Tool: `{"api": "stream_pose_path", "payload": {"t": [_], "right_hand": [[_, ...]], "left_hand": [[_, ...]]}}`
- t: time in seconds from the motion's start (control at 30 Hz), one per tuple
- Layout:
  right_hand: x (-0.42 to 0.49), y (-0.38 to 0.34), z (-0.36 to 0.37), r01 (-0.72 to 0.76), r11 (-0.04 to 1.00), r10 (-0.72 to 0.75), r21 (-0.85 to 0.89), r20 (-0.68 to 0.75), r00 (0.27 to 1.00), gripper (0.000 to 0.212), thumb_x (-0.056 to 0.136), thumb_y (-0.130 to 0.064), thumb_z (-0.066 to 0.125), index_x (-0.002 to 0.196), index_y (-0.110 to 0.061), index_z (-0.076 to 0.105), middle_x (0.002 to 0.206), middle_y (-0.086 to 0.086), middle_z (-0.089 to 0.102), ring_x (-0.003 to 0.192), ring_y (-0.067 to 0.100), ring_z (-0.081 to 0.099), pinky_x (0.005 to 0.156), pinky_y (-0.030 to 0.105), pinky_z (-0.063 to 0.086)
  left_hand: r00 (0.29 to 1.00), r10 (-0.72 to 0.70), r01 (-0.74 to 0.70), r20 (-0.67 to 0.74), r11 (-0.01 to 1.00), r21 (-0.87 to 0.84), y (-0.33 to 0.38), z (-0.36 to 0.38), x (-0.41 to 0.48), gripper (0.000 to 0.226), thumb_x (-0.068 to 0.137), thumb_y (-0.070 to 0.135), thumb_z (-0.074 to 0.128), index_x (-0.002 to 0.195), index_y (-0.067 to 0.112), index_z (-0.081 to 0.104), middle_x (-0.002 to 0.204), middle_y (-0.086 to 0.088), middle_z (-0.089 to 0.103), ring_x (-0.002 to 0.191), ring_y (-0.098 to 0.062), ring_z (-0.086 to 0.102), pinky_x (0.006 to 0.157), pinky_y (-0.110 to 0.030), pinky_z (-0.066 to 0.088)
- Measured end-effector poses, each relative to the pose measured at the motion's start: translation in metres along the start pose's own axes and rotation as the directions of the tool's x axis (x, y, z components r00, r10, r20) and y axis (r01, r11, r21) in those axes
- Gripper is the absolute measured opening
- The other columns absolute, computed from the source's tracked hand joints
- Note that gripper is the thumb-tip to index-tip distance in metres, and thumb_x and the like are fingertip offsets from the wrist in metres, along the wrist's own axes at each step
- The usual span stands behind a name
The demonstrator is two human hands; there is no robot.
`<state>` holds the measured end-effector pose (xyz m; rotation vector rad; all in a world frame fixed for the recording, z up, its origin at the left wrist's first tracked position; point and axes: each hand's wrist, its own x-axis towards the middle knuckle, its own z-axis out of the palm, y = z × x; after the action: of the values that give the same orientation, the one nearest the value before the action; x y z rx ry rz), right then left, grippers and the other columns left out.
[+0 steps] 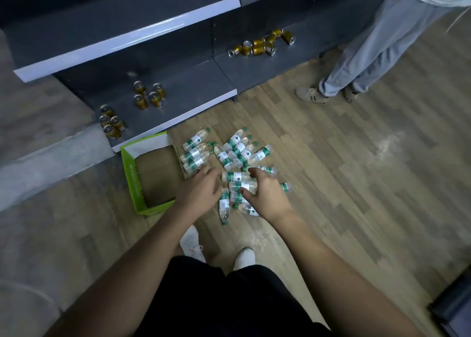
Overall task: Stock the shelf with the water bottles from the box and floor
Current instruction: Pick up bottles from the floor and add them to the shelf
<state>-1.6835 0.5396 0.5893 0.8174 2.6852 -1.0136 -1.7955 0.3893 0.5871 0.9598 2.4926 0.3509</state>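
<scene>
My right hand curls round the water bottle lying 3-to-9 at its 10 o'clock; my left hand hovers at 9, fingers relaxed, empty.

Looking down at water bottles heaped on the wooden floor, just beside an open green box. Curled round one bottle with the right grip, spread flat at the heap's near edge with the left grip. Beyond, gold cans upright on the grey shelf
</scene>
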Motion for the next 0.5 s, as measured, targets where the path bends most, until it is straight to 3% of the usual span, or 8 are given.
{"api": "stream_pose_path", "payload": {"t": [0.2,0.33,0.5], "right_hand": [[0.036,0.001,0.048,-0.184,0.981,0.178,0.066,0.094,0.98,0.055,0.086,-0.034,0.07,0.131,-0.008,0.051,0.122,0.012,0.064,0.108,0.03,0.062,0.086,0.037,0.051],[0.062,0.012,0.092,-0.37,0.921,0.347,0.121,0.177,0.921,0.063,0.084,-0.039,0.072,0.134,-0.007,0.05,0.125,0.012,0.064,0.112,0.029,0.061,0.089,0.034,0.049],[0.101,0.047,0.159,-0.527,0.837,0.491,0.147,0.224,0.842,0.065,0.083,-0.035,0.073,0.137,-0.009,0.047,0.132,0.011,0.06,0.121,0.028,0.055,0.091,0.029,0.043]], "left_hand": [[0.995,-0.081,0.089,0.056,0.985,-0.145,-0.034,0.031,0.036,0.036,0.092,0.027,0.058,0.127,0.017,0.053,0.128,-0.002,0.054,0.112,-0.025,0.058,0.084,-0.038,0.051],[0.98,-0.181,0.198,0.084,0.939,-0.28,-0.064,0.059,0.066,0.035,0.09,0.018,0.06,0.124,0.013,0.056,0.127,-0.008,0.056,0.115,-0.029,0.057,0.089,-0.04,0.05],[0.94,-0.198,0.267,0.277,0.934,-0.239,-0.103,0.123,0.109,0.039,0.09,0.015,0.06,0.127,0.005,0.053,0.131,-0.016,0.054,0.12,-0.033,0.053,0.094,-0.038,0.045]]}}
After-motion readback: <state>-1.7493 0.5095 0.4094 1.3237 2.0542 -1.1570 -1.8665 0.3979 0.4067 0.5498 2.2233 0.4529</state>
